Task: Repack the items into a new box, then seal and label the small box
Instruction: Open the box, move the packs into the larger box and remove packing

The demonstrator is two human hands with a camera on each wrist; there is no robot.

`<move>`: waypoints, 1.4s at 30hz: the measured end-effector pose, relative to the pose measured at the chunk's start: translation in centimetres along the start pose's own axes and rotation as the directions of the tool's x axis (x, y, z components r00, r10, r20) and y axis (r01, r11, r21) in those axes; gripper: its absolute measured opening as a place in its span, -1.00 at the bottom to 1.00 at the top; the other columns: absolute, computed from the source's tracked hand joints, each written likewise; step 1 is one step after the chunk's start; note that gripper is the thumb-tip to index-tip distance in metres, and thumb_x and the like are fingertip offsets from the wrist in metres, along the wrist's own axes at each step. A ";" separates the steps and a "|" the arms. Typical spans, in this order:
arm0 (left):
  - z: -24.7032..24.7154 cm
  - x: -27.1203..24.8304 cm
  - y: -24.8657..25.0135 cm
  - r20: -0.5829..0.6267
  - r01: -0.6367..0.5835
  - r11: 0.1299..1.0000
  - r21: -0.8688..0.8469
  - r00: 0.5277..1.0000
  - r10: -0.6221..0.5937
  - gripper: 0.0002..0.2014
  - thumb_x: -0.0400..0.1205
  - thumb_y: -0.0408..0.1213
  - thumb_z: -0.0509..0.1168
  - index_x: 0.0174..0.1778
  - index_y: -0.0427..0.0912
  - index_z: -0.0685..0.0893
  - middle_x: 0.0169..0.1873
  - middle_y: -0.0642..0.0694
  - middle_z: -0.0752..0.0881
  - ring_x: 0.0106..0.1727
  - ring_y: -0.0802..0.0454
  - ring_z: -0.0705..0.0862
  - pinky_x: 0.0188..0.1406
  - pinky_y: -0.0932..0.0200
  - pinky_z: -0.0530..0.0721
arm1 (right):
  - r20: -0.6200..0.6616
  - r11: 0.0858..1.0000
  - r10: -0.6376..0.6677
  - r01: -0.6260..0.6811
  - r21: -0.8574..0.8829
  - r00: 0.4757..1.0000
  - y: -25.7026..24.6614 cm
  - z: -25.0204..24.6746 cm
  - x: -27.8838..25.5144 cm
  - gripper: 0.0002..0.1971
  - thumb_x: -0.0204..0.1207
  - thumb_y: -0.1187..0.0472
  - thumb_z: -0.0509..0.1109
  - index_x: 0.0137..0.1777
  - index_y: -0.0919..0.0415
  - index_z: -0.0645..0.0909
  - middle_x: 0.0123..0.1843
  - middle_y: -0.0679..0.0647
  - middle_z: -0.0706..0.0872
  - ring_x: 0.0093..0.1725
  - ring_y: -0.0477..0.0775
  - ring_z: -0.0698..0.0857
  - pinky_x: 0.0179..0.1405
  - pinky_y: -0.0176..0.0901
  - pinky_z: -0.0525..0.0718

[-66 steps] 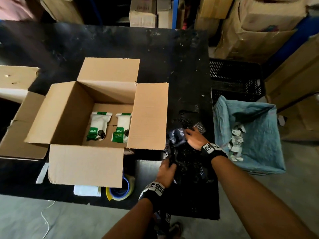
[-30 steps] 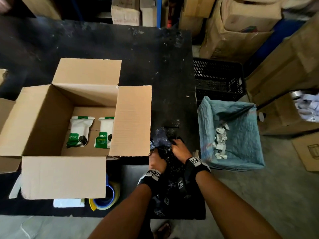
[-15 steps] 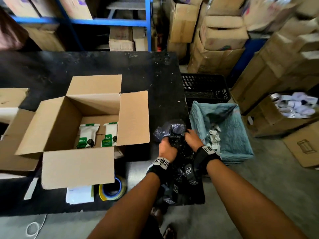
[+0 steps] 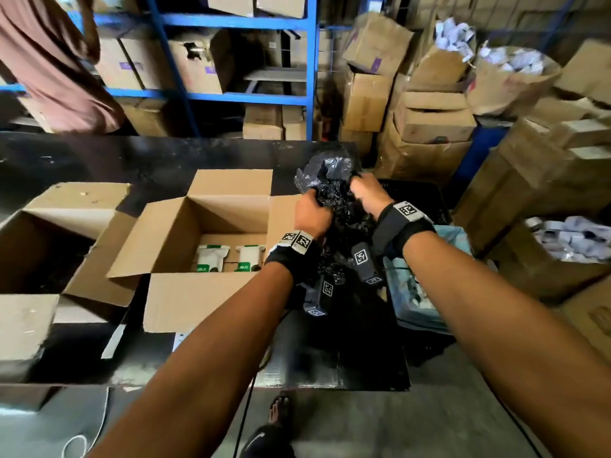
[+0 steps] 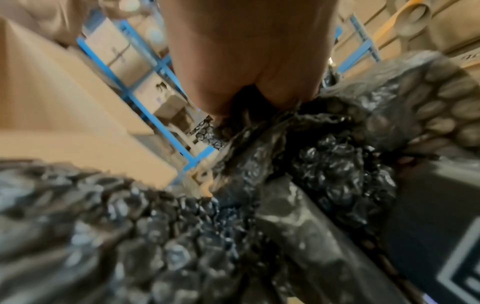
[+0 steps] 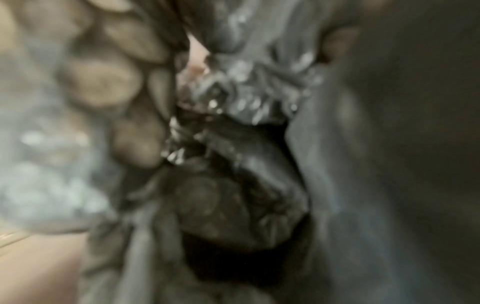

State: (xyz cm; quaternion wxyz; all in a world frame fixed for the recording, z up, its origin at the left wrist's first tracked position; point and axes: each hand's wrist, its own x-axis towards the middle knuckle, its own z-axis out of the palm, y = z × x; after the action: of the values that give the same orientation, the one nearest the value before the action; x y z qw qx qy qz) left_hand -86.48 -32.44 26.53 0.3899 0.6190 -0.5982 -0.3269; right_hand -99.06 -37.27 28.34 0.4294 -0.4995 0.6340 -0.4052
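Nearest the camera both forearms reach out and up from the bottom of the head view, each with a black wrist strap carrying printed marker tags, and the two hands meet over the right part of the black table (image 4: 158, 160). The left hand (image 4: 312, 214) is balled into a fist with the fingers curled round a bunch of black bubble wrap (image 4: 334, 193), and in the left wrist view you can see the thumb and fingers (image 5: 283, 90) digging down into the crumpled dark plastic (image 5: 337, 156). The right hand (image 4: 365, 190) sits just beside it, a bit further out, also curled into the same wad from the other side; the right wrist view is basically a blurry mess of dark wrap (image 6: 233, 102), so I can't tell how those fingers lie beyond gripping. The wrap is held up off the table, with a puffed grey-black lump rising above the fists and a tail hanging between the wrists. Just left of the hands is the open cardboard box (image 4: 185, 302), all four flaps folded out, sitting at the near edge of the table, with two white and green pouches (image 4: 211, 259) lying side by side on its floor. Another open carton (image 4: 29, 312) sits beside it at the left edge of the table. Off the right edge, below the right wrist, is a bin lined with blue cloth (image 4: 453, 236), with a black plastic crate (image 4: 426, 196) behind it. Further back there's blue shelving (image 4: 310, 61) stacked with cartons, a heap of boxes on the right, and someone in a brownish-pink garment (image 4: 49, 61) at the far left.
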 end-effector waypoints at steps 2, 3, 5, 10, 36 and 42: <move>-2.9 1.1 -0.7 -0.036 0.019 1.000 0.004 0.999 -0.019 -0.73 0.61 -0.47 0.26 0.22 -0.41 0.68 0.17 -0.42 0.74 0.22 -0.34 0.70 0.15 0.03 0.60 | 0.036 1.000 -0.022 0.022 0.000 0.999 -1.7 2.6 0.9 -0.83 0.72 0.13 0.37 0.20 0.16 0.70 0.03 0.21 0.77 -0.06 0.09 0.65 -0.13 -0.17 0.54; -4.1 1.7 -1.1 -0.049 0.028 1.000 0.002 0.998 -0.028 -0.71 0.60 -0.48 0.25 0.23 -0.41 0.67 0.18 -0.41 0.74 0.23 -0.33 0.70 0.18 0.01 0.61 | 0.050 1.000 -0.022 0.022 -0.005 0.998 -2.5 4.0 1.4 -0.86 0.72 0.10 0.37 0.12 0.13 0.70 0.02 0.22 0.76 -0.07 0.09 0.64 -0.09 -0.15 0.52; -7.0 3.2 -2.5 -0.080 0.036 0.999 0.012 0.996 -0.035 -0.70 0.61 -0.49 0.25 0.26 -0.40 0.66 0.20 -0.40 0.73 0.25 -0.29 0.70 0.20 0.01 0.61 | 0.060 1.000 0.000 0.002 -0.022 0.998 -3.9 7.3 2.7 -0.78 0.73 0.04 0.34 -0.03 0.16 0.69 -0.17 0.14 0.71 -0.20 0.09 0.60 -0.17 -0.13 0.46; -14.3 7.2 -7.4 -0.081 0.062 0.997 0.042 0.995 -0.058 -0.72 0.63 -0.50 0.25 0.25 -0.40 0.66 0.20 -0.37 0.74 0.23 -0.24 0.71 0.22 0.03 0.62 | 0.105 0.999 0.036 -0.035 -0.013 0.994 -6.4 16.8 5.0 -0.72 0.74 0.08 0.30 0.16 0.28 0.73 -0.16 0.18 0.70 -0.12 0.14 0.63 -0.14 -0.12 0.46; -19.9 16.0 -28.4 0.622 0.008 0.873 0.488 0.699 -0.354 0.08 0.28 -0.11 0.70 0.66 0.06 0.22 0.51 -0.18 0.44 0.52 -0.24 0.45 0.50 -0.16 0.47 | 0.311 0.663 0.401 -0.039 -0.748 0.861 5.2 30.4 9.4 -0.63 0.61 0.20 0.32 0.41 0.16 0.60 0.20 0.29 0.79 0.06 0.34 0.75 -0.10 0.04 0.69; -18.3 15.8 -29.9 0.638 0.061 0.876 0.478 0.662 -0.394 -0.07 0.37 -0.15 0.64 0.63 -0.02 0.32 0.46 -0.20 0.59 0.46 -0.21 0.57 0.47 -0.12 0.52 | 0.351 0.837 0.498 -0.334 -0.433 0.793 5.6 30.7 11.5 -0.68 0.56 0.20 0.28 0.26 0.05 0.70 0.31 0.26 0.73 0.29 0.37 0.71 0.02 0.13 0.79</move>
State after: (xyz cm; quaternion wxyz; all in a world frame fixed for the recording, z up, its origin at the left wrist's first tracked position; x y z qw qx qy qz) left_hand -54.90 -47.07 10.24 -0.0622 0.5809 -0.6727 -0.4540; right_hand -73.03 -50.21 12.18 0.5480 -0.4926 0.6739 -0.0532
